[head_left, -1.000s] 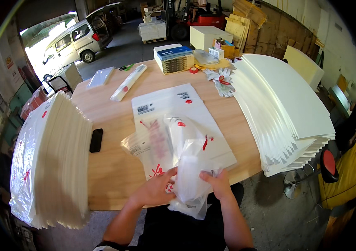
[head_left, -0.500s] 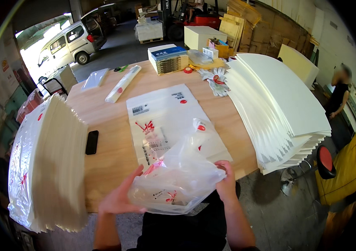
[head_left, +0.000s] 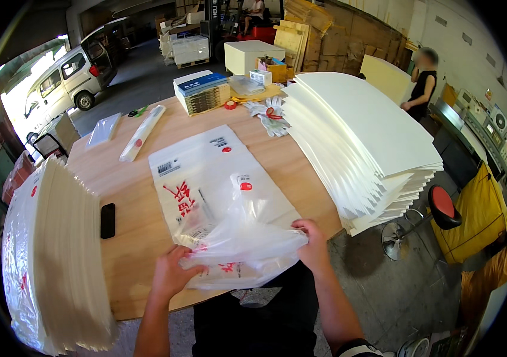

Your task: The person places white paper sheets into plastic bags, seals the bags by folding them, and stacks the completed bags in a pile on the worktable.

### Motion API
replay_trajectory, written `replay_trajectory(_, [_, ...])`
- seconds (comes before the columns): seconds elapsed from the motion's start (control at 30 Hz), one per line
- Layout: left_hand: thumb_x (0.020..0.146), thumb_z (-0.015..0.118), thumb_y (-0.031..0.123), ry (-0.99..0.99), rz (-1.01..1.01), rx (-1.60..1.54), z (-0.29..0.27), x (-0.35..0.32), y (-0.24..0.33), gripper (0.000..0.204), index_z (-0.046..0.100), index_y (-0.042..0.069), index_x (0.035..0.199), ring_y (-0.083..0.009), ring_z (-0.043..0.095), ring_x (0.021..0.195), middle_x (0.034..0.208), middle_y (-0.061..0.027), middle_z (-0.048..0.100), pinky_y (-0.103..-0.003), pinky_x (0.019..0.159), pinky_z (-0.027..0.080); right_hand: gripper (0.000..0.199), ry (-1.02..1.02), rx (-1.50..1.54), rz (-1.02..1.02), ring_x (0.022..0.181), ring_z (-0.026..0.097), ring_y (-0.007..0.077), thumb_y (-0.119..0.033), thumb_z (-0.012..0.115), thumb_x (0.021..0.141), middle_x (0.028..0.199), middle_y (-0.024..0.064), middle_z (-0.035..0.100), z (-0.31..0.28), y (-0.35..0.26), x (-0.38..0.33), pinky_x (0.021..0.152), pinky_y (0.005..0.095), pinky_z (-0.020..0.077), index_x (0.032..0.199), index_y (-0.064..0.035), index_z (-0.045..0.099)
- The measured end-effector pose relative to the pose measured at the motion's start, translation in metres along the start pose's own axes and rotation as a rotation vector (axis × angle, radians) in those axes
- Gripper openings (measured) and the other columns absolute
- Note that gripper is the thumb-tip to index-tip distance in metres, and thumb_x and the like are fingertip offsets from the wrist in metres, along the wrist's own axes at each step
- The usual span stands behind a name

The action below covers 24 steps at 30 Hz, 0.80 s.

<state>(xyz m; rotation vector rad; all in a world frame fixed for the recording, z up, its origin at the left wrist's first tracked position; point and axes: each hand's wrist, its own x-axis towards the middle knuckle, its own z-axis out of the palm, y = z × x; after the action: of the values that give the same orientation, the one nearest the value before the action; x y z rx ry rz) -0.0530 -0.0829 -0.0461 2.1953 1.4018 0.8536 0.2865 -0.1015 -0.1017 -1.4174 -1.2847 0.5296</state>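
1. While the right hand [head_left: 313, 241] is pinching the bag [head_left: 259, 229] between thumb and fingers at its right edge, the left hand [head_left: 173, 271] is resting half open at its left edge, thumb spread from the fingers; whether it is gripping the film, I cannot tell.

2. At the near edge of the table [head_left: 128, 262], the bag is lying crumpled and spread, its closest part drooping over that edge towards the person's lap.

3. Judging by its thin, cloudy film, the bag is looking very light, limp and rather slippery, more prone to creasing, clinging or tearing than to breaking. Both side edges near the fold are offering the best holds: a broad pinch there is likely sparing the film, whereas a single corner is probably leaving the rest sagging.

4. Under it and reaching towards the table's middle, a flat bag [head_left: 197, 156] is lying printed side up, looking smoother.

5. On the table's left part, a phone [head_left: 108, 221] is lying beside the left stack [head_left: 63, 256]; along the table's right side, the right stack [head_left: 366, 125] is fanning out.

6. Towards the table's far edge, a roll [head_left: 142, 133], gloves [head_left: 277, 127] and tape [head_left: 229, 105] are lying.

7. Beyond the table, a van [head_left: 66, 77] is standing to the left, and a co-worker [head_left: 423, 89] is standing to the right.
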Motion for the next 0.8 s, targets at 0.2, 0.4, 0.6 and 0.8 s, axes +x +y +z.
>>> replay_trajectory(0.2, [0.068, 0.065, -0.008, 0.256, -0.040, 0.207, 0.034, 0.016, -0.027, 0.020, 0.061, -0.001, 0.086, -0.0355, 0.058, 0.074, 0.080, -0.0157, 0.058, -0.040, 0.067, 0.049, 0.026, -0.081, -0.130, -0.036, 0.078, 0.066, 0.0369, -0.004, 0.069, 0.068, 0.080, 0.0181, 0.065, 0.024, -0.027, 0.004, 0.070, 0.0392, 0.0510, 0.093, -0.0024, 0.063])
replay_trajectory(0.4, [0.073, 0.062, -0.007, 0.488, -0.039, 0.087, -0.023, 0.066, -0.027, 0.016, 0.061, 0.001, 0.087, -0.0316, 0.058, 0.072, 0.079, -0.0122, 0.058, -0.038, 0.062, 0.046, 0.021, 0.174, -0.390, -0.201, 0.072, 0.056, 0.0425, 0.004, 0.060, 0.065, 0.073, 0.0189, 0.055, -0.002, -0.059, 0.075, 0.060, 0.0471, 0.0436, 0.082, -0.0017, 0.048])
replay_trajectory(0.6, [0.088, 0.067, 0.018, 0.320, -0.281, 0.205, -0.066, 0.081, -0.006, 0.030, 0.062, 0.005, 0.115, -0.0253, 0.063, 0.096, 0.106, -0.0099, 0.067, -0.038, 0.081, 0.050, 0.032, 0.413, 0.148, -0.944, 0.066, 0.054, 0.0358, 0.015, 0.064, 0.063, 0.078, 0.0150, 0.053, 0.022, -0.195, 0.083, 0.055, 0.0401, 0.0454, 0.084, -0.0030, 0.048])
replay_trajectory(0.8, [0.086, 0.064, 0.012, 0.061, -0.117, 0.250, 0.033, 0.069, -0.095, 0.018, 0.063, -0.002, 0.098, -0.0298, 0.067, 0.086, 0.092, -0.0142, 0.071, -0.042, 0.073, 0.054, 0.011, -0.457, -0.676, -0.244, 0.089, 0.064, 0.0404, -0.009, 0.055, 0.082, 0.093, 0.0218, 0.063, 0.073, 0.011, 0.082, 0.070, 0.0478, 0.0528, 0.091, -0.0021, 0.053])
